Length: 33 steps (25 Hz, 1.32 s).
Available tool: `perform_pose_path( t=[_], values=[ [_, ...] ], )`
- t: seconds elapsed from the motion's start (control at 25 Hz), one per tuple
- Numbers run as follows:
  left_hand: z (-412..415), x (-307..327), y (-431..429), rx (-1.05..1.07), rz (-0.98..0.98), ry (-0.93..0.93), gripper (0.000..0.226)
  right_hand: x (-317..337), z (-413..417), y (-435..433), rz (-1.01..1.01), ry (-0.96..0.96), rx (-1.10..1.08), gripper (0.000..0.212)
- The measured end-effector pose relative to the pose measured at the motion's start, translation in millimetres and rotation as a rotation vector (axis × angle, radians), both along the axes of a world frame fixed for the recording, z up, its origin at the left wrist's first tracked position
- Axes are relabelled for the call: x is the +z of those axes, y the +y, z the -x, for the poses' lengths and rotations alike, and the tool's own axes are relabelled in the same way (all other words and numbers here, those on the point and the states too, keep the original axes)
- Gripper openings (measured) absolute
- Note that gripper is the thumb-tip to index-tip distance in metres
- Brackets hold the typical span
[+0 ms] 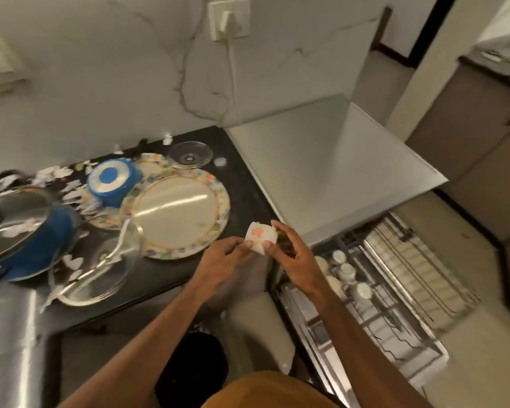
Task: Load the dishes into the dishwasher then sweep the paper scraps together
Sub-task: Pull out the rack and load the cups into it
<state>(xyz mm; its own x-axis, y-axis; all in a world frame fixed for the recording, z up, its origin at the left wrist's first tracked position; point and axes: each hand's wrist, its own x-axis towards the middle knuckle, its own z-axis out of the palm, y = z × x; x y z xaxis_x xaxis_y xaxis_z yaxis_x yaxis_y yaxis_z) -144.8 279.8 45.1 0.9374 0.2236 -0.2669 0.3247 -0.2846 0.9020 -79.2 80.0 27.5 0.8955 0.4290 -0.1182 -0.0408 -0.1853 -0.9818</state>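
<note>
Both hands are holding a small white cup [261, 234] just right of the large floral plate [175, 213] on the dark desk [248, 184]. The left hand [223, 260] is pinching its lower edge, and the right hand [292, 254] is curling its grip round the side. Paper scraps [53, 173] are lying left of the plate, and the open dishwasher rack [380, 304] is sitting farther right.

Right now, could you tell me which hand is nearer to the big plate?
Left. The left hand is beside the big plate, at its near rim; the right hand is farther, beyond the cup both hold.
</note>
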Motion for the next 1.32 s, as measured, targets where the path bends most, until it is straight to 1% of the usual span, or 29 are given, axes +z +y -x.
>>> perform_pose_path(
  t=[0.08,0.12,0.16,0.2,0.24,0.32,0.36,0.44,0.52,0.6,0.72,0.84,0.92,1.08,1.24,1.32],
  values=[
    [-26.7,-8.5,-42.9,-0.078,0.044,0.042,0.021,-12.7,-12.7,-44.3,-0.041,0.1,-0.116,0.054],
    [-41.2,-14.2,-64.5,-0.132,0.066,0.061,0.02,-21.1,-19.4,-66.7,-0.048,0.135,-0.186,0.059],
    [-54.7,-18.8,-83.9,-0.196,0.039,0.069,0.022,-29.6,-25.5,-87.1,-0.048,0.166,-0.255,0.069],
    [-70.8,-26.0,-103.2,-0.263,-0.05,0.056,0.026,-38.4,-32.0,-110.9,-0.021,0.192,-0.319,0.077],
    [-85.7,-30.6,-119.6,-0.339,-0.197,0.044,0.034,-46.7,-37.1,-132.6,0.018,0.202,-0.364,0.083],
    [-116.6,-40.5,-145.1,-0.497,-0.488,0.07,0.055,-60.9,-44.2,-175.4,0.117,0.192,-0.447,0.086],
    [-131.5,-46.2,-153.7,-0.557,-0.614,0.111,0.063,-69.1,-47.1,-194.4,0.16,0.175,-0.496,0.084],
    [-158.2,-51.4,-171.0,-0.639,-0.837,0.192,0.071,-90.5,-53.5,-228.9,0.257,0.134,-0.564,0.077],
    [-179.0,-49.9,-185.3,-0.684,-1.019,0.242,0.078,-118.8,-60.1,-256.2,0.415,0.122,-0.552,0.073],
    [-200.0,-47.9,-198.3,-0.733,-1.126,0.263,0.083,-154.7,-66.5,-281.4,0.596,0.151,-0.485,0.072],
    [-217.5,-47.7,-217.4,-0.767,-1.195,0.316,0.085,-200.7,-63.5,-308.5,0.867,0.192,-0.351,0.072],
    [-220.5,-51.8,-220.9,-0.772,-1.206,0.354,0.091,-216.8,-56.4,-314.9,1.03,0.243,-0.26,0.073],
    [-224.6,-50.5,-215.6,-0.791,-1.206,0.367,0.092,-229.1,-54.5,-316.6,1.082,0.241,-0.197,0.072],
    [-228.8,-50.7,-212.7,-0.771,-1.186,0.394,0.092,-252.9,-52.3,-315.2,1.113,0.223,-0.119,0.069],
    [-226.8,-53.5,-214.8,-0.748,-1.183,0.379,0.093,-265.1,-60.6,-311.7,1.197,0.164,-0.046,0.066],
    [-226.5,-53.2,-216.5,-0.745,-1.169,0.38,0.094,-275.6,-63.0,-312.1,1.194,0.192,-0.047,0.068]
  ],
)
